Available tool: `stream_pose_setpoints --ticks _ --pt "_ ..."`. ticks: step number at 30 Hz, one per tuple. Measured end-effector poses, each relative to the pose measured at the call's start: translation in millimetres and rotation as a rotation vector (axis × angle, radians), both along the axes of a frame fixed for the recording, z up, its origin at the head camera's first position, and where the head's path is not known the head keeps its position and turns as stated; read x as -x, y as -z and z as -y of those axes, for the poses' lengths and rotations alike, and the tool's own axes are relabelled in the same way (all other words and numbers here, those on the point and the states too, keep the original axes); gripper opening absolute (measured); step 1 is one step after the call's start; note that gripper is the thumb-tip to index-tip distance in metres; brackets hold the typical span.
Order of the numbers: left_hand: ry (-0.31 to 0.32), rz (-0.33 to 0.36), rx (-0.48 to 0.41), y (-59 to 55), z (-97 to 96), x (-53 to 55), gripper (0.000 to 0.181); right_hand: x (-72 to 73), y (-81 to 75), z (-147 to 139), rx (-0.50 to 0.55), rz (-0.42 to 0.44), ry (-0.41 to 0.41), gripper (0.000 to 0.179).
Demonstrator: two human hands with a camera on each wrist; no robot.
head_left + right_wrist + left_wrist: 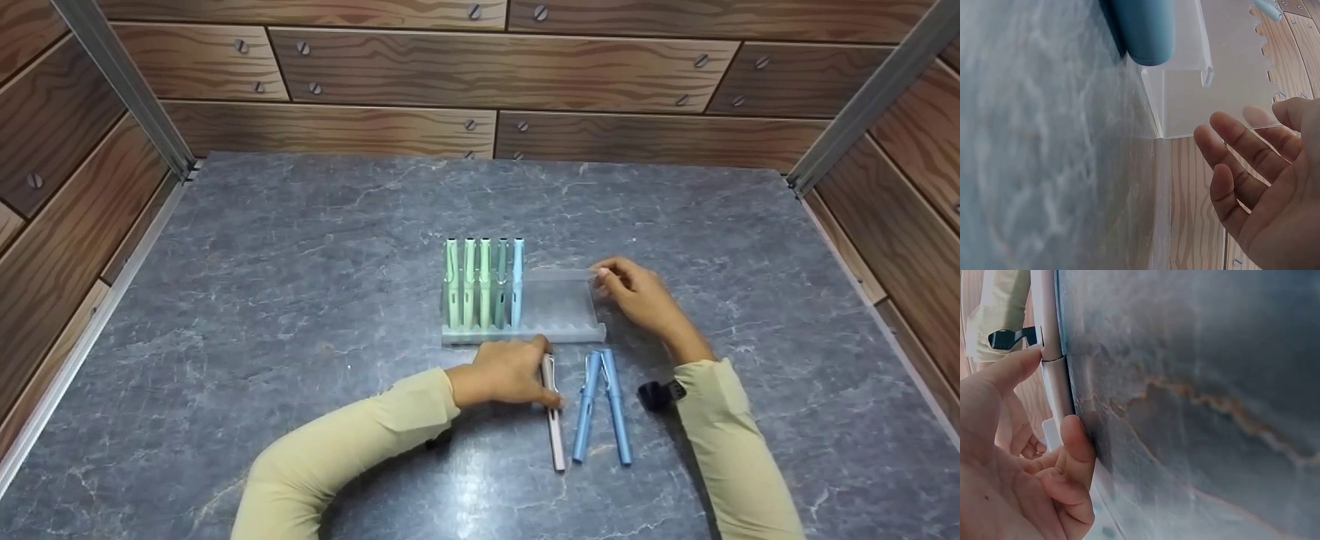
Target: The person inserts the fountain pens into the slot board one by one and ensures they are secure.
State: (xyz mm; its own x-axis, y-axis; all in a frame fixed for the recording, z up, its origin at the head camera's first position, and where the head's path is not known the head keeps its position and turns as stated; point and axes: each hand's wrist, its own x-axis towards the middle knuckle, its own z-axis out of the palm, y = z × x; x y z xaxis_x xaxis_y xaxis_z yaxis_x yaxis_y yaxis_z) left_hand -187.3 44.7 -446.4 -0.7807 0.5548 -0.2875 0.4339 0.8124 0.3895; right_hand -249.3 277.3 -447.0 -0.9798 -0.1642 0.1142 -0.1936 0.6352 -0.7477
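Note:
My left hand (510,371) pinches a pinkish-silver pen (556,442) between thumb and fingers, just in front of a clear plastic pen stand (559,304). In the left wrist view the pen (1057,379) lies along the tabletop, thumb on one side and fingertips on the other. My right hand (637,296) holds the stand's upper right corner, the thumb (1292,109) at the panel's notched edge and a finger behind it. Several green pens (469,289) and one light blue pen (517,285) stand in the slots on the left side.
Two blue pens (587,409) lie on the grey marbled table (300,247), right of the silver pen, their upper ends close together. A black wrist device (660,395) sits at the right sleeve. Wood-patterned panels (495,71) wall the table's back and sides.

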Motion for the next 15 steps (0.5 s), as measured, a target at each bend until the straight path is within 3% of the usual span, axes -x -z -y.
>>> stream_pose_setpoints --ticks 15 --pt "-0.040 0.113 -0.119 -1.4 6.7 3.9 0.068 -0.5 -1.9 0.6 -0.030 0.006 -0.004 0.033"
